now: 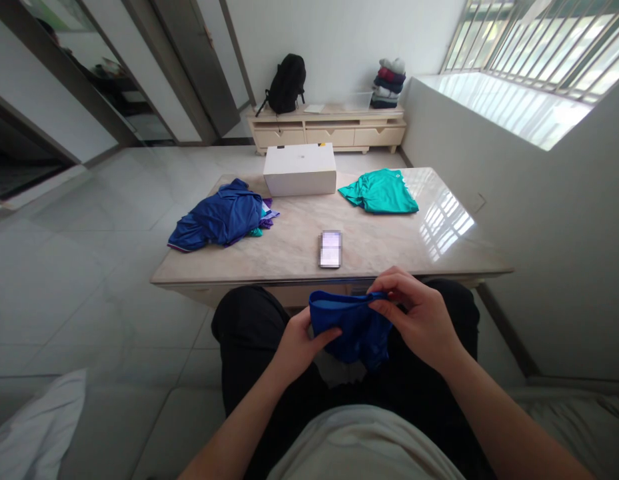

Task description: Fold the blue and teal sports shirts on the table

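Note:
A piece of blue clothing (356,333) hangs between my hands above my lap, its upper edge gaping a little toward the left. My left hand (304,343) grips its left side, thumb lying across the front and the other fingers behind the cloth. At the upper right corner, my right hand (409,307) pinches the edge between thumb and fingers. Folds hide the garment's lower part, so I cannot tell its exact kind. Beyond my hands a phone (330,249) with a lit, blurred screen lies on the table.
On the marble-topped table (299,257) are a heap of dark blue clothes (219,217) at left, a white box (300,171) at the back and a folded teal garment (382,191) at right. A backpack (288,83) and stacked clothes (388,83) stand on the far cabinet (334,137).

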`<state>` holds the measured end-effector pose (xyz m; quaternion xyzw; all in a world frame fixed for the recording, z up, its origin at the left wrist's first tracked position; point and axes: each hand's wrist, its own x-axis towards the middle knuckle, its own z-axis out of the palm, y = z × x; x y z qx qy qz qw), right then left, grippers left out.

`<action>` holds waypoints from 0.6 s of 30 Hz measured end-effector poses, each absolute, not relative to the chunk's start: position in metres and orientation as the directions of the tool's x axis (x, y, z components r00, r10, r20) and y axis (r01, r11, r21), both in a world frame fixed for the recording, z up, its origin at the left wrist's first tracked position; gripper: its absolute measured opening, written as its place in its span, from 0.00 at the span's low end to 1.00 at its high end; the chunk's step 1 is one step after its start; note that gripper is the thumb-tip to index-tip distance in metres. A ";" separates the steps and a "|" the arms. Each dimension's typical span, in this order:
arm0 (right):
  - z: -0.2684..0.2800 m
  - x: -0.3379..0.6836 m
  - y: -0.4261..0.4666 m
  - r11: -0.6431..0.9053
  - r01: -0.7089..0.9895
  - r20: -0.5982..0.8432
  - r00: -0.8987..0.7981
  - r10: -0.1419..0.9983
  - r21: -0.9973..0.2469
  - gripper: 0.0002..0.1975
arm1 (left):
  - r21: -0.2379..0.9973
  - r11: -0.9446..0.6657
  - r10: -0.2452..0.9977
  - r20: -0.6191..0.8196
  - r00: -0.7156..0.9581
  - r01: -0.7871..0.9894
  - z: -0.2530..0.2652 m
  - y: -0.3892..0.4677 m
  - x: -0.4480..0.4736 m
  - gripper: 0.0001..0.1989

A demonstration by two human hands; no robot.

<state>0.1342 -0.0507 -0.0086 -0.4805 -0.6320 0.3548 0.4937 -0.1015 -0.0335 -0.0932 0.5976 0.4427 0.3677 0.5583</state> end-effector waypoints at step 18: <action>0.026 0.145 -0.059 0.196 0.198 0.192 -0.042 0.981 -0.960 0.10 | 0.988 0.068 0.916 -0.006 0.401 -0.140 -0.089 -0.010 -0.113 0.37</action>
